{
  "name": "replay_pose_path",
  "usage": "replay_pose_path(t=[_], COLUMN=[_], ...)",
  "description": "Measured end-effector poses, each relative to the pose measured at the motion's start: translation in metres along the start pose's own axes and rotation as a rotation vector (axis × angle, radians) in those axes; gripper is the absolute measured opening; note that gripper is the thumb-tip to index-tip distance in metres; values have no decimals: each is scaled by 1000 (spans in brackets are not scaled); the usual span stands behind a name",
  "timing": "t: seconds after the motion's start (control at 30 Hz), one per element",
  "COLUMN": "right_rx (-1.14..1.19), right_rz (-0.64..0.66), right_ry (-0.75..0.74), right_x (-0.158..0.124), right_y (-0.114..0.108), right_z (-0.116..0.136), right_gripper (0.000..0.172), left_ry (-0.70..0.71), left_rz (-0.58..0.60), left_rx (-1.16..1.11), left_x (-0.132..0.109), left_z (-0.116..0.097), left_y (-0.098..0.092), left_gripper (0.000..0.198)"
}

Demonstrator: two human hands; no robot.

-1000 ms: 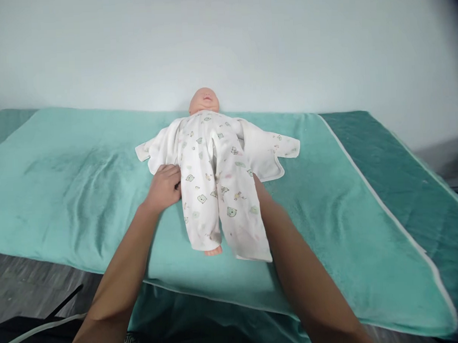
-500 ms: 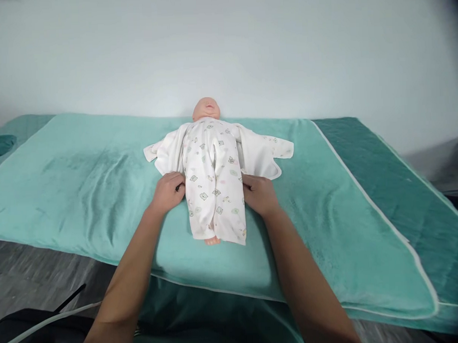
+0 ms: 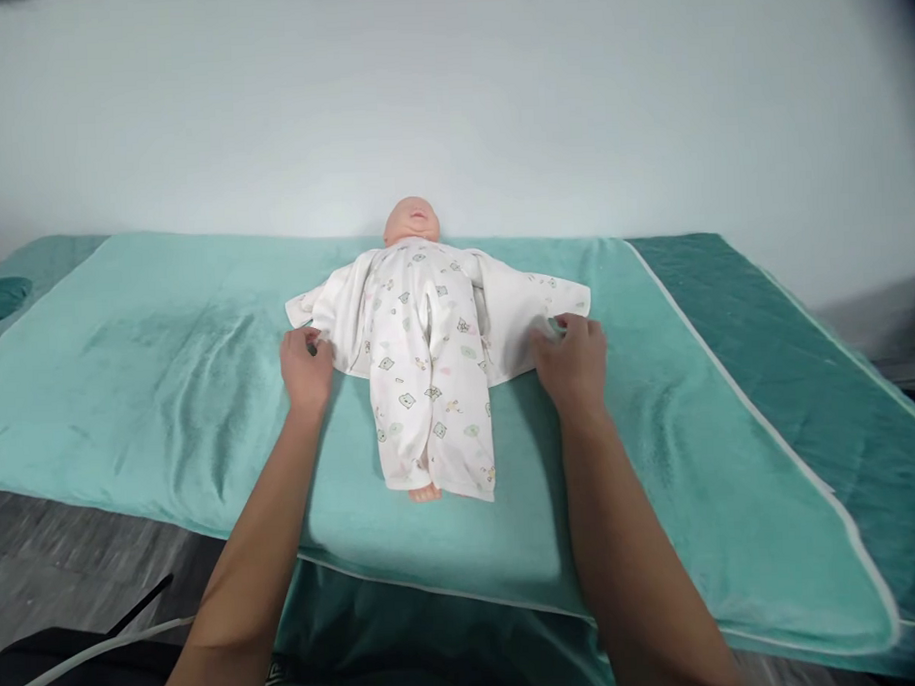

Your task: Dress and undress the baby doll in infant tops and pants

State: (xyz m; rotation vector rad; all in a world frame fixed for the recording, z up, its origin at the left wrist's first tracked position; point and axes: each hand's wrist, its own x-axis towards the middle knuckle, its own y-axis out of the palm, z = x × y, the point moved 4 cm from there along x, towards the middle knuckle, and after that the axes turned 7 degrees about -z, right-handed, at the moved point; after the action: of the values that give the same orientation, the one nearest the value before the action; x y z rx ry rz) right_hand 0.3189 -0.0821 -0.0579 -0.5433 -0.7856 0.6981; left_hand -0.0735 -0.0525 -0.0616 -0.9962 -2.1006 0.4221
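Note:
A baby doll (image 3: 412,219) lies on its back, head by the wall, one foot showing at the near end. Over its body lies a white printed garment with two legs (image 3: 428,369). Beneath that, a white baby shirt (image 3: 511,316) is spread wide, its sleeves stretched out to both sides. My left hand (image 3: 306,370) pinches the outer edge of the shirt's left flap, just below the sleeve. On the other side, my right hand (image 3: 574,364) has its fingers closed on the right flap's outer corner. My fingers partly hide both edges.
The doll rests on a light green padded mat (image 3: 166,393) with pale piping, on a bed with a darker green cover (image 3: 789,371). A white wall (image 3: 449,103) stands behind. At the lower left are a black object (image 3: 78,661) and a pale cable (image 3: 100,646).
Both hands have moved outward from beside the garment's legs to the shirt's outer edges. The flaps now lie flatter, their lower edges drawn toward me.

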Motion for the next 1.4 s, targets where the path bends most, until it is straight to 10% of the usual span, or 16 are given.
replay_pose_path(t=[0.17, 0.27, 0.5, 0.73, 1.0, 1.17, 1.4], right_rx=[-252, -189, 830, 655, 789, 640, 635], right_rz=[221, 369, 330, 1317, 335, 392, 382], right_ry=[129, 176, 169, -331, -243, -432, -478], right_x=[13, 25, 22, 5, 18, -10, -10], right_y=[5, 7, -2, -39, 16, 38, 39], right_z=[-13, -14, 46, 119, 117, 113, 112], right_gripper=[54, 37, 28, 28, 25, 48, 50], left_ry=[-28, -50, -76, -59, -21, 104, 474], left_rz=[-3, 14, 32, 45, -8, 38, 403], left_rx=[304, 331, 323, 283, 141, -178, -332], left_x=[0, -2, -2, -2, 0, -29, -161], left_z=[-5, -7, -9, -9, -5, -28, -86], left_y=[6, 6, 4, 4, 4, -24, -87], left_gripper=[37, 44, 47, 37, 21, 13, 37])
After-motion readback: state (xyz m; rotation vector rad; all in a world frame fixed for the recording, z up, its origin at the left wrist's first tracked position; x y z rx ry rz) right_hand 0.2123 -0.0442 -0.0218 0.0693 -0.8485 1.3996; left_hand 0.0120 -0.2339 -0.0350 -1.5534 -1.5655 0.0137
